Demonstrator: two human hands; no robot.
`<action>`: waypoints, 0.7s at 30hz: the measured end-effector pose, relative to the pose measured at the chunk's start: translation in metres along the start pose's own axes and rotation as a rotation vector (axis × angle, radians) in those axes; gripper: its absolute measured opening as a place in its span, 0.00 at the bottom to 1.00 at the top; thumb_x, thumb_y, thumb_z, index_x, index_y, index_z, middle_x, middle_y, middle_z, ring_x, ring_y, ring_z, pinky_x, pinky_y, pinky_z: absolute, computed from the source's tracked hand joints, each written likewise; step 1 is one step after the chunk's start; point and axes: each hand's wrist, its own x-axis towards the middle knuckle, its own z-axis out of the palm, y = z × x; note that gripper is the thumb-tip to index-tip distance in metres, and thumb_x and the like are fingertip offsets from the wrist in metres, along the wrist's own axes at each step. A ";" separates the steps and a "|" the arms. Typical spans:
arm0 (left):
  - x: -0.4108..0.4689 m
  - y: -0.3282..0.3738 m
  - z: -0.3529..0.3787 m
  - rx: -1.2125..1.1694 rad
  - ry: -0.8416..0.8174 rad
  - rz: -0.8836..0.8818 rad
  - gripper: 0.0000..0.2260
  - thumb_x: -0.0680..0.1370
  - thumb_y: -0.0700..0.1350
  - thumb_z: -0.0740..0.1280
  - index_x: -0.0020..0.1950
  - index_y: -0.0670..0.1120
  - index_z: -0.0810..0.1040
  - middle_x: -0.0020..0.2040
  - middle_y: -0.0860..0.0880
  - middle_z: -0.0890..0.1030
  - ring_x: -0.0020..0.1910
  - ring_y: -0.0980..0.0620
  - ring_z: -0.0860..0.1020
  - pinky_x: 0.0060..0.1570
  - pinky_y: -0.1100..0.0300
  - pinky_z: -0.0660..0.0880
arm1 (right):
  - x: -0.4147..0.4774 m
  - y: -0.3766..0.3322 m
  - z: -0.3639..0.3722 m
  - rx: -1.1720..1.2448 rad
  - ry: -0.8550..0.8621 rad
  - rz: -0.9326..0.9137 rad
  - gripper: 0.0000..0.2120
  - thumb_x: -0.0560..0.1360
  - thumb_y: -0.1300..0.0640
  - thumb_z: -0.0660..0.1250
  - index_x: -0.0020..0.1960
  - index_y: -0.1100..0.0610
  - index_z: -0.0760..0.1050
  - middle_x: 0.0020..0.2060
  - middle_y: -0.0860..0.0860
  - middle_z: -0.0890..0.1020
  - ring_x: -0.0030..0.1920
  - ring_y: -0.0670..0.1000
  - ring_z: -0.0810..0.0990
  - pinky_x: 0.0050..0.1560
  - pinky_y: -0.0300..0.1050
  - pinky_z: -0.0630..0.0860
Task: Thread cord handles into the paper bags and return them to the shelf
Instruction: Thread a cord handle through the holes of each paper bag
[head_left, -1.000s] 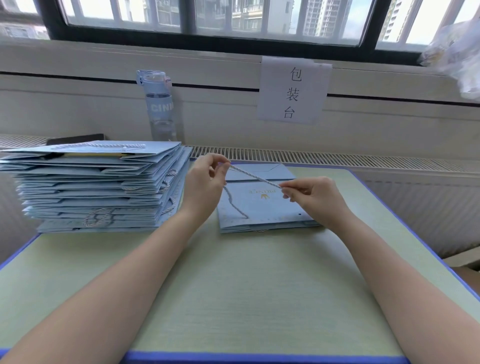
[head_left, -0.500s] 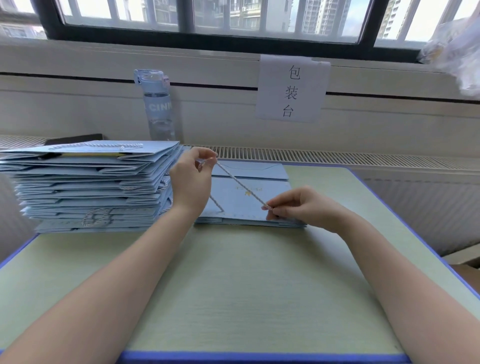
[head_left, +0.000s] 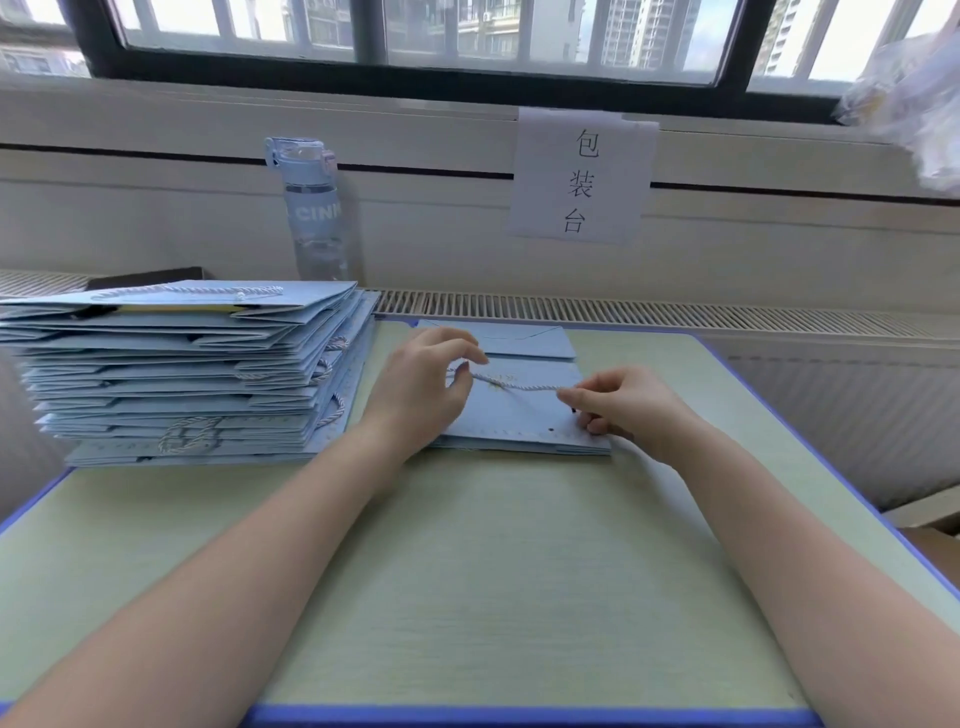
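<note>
A flat light-blue paper bag (head_left: 519, 415) lies on the table in front of me, with small punched holes near its front edge. A white twisted cord (head_left: 524, 386) stretches low across the bag between my hands. My left hand (head_left: 423, 389) pinches the cord's left end over the bag's left side. My right hand (head_left: 621, 402) pinches the other end at the bag's right front corner, next to a hole. A tall stack of flat blue bags (head_left: 192, 369), several with cord handles showing, stands to the left.
A clear water bottle (head_left: 311, 208) stands behind the stack against the wall. A paper sign (head_left: 582, 176) hangs below the window sill. The green table (head_left: 467, 597) has a blue edge. A radiator grille (head_left: 675, 312) runs along the back.
Both hands have lowered the cord towards the bag. My right hand moved down and right to the bag's front right corner; the cord now lies nearly level instead of slanting.
</note>
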 end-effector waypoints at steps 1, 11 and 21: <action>0.000 0.004 0.000 -0.050 -0.051 0.065 0.07 0.75 0.36 0.68 0.49 0.45 0.83 0.50 0.51 0.81 0.52 0.51 0.78 0.54 0.60 0.71 | 0.000 0.000 0.000 -0.006 0.007 -0.006 0.07 0.71 0.56 0.73 0.39 0.59 0.78 0.31 0.54 0.78 0.27 0.46 0.74 0.34 0.37 0.73; -0.008 0.008 0.010 0.052 -0.536 0.126 0.19 0.75 0.55 0.68 0.63 0.48 0.78 0.64 0.53 0.77 0.65 0.57 0.72 0.64 0.66 0.63 | -0.005 -0.005 0.009 -0.288 -0.012 -0.114 0.05 0.69 0.54 0.75 0.39 0.56 0.82 0.27 0.47 0.80 0.26 0.44 0.74 0.30 0.37 0.71; -0.010 0.015 0.011 0.130 -0.309 0.192 0.10 0.76 0.58 0.66 0.50 0.55 0.83 0.48 0.57 0.84 0.50 0.54 0.79 0.46 0.59 0.74 | -0.006 -0.009 0.009 -0.476 -0.004 -0.200 0.05 0.70 0.55 0.73 0.39 0.56 0.83 0.29 0.43 0.79 0.28 0.38 0.73 0.27 0.27 0.65</action>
